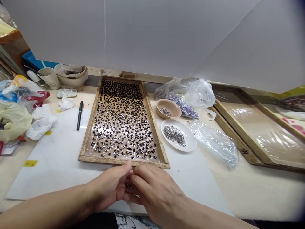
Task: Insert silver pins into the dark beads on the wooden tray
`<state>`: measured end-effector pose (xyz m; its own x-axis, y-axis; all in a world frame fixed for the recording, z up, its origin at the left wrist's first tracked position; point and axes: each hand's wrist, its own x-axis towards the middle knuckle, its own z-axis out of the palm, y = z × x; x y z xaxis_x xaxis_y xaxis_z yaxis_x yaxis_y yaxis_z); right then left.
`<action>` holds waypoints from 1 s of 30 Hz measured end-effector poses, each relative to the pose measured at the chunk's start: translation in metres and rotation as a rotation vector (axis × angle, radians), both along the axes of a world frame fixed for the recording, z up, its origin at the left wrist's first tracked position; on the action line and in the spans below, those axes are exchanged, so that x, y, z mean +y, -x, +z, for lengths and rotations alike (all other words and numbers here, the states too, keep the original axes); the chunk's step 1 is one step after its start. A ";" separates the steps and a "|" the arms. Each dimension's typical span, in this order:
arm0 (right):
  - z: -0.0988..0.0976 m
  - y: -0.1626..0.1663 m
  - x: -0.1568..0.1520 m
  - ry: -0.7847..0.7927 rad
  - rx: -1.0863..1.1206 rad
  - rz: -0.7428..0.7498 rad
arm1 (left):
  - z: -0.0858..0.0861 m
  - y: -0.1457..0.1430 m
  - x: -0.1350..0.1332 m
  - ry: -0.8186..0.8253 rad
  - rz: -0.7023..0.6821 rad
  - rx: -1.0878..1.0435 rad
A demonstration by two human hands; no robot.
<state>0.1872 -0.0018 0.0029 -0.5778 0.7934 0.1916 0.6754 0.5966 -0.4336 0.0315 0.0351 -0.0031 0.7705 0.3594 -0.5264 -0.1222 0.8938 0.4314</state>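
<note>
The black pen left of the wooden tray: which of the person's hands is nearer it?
Left. The left hand sits below and right of the black pen; the right hand lies farther right.

I count two hands at six o'clock: left hand [111, 188], right hand [158, 194]. One bead tray [119, 161] sits at twelve, one bowl [167, 116] and one plate [190, 140] at two.

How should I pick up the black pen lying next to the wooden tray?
Pinch the black pen around the middle of its barrel, coming straight down from above. It lies flat on the white sheet, pointing away from you, with bare sheet along both long sides, so a finger and thumb fit left and right. The wooden tray to its right is apart from it.
</note>
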 end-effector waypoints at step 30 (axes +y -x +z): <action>0.003 -0.017 0.000 0.081 0.053 -0.082 | 0.000 0.002 0.007 0.054 -0.049 0.056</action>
